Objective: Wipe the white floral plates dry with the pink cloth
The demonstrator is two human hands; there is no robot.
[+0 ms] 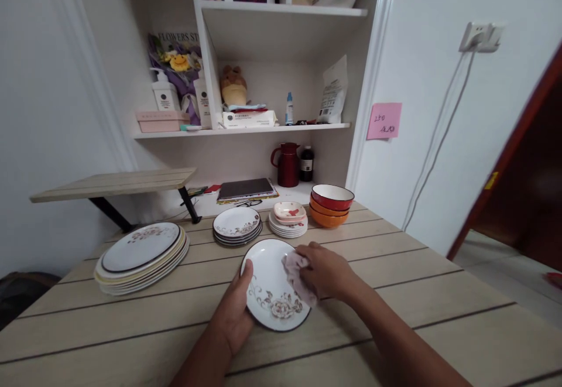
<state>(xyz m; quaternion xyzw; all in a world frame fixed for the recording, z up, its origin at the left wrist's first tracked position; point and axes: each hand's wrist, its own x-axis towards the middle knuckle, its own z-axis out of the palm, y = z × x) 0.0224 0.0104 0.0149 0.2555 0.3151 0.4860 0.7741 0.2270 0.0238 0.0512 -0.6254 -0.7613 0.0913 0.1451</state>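
Observation:
A white plate (270, 276) with a dark rim and a brown flower pattern is tilted above the table. My left hand (233, 311) grips its left edge, thumb on the upper face and the other fingers hidden beneath. My right hand (327, 270) is closed on a pale pink cloth (299, 278), which lies against the plate's right side. Just behind are a stack of similar small plates (237, 222) and a stack of small white dishes (288, 223).
Large plates (143, 252) are stacked at the left, near a raised wooden stand (118, 183). Red and orange bowls (331, 205) stand nested at the back right. Behind them are a red jug (288, 165), a dark bottle (307, 164) and a dark flat folder (246, 189).

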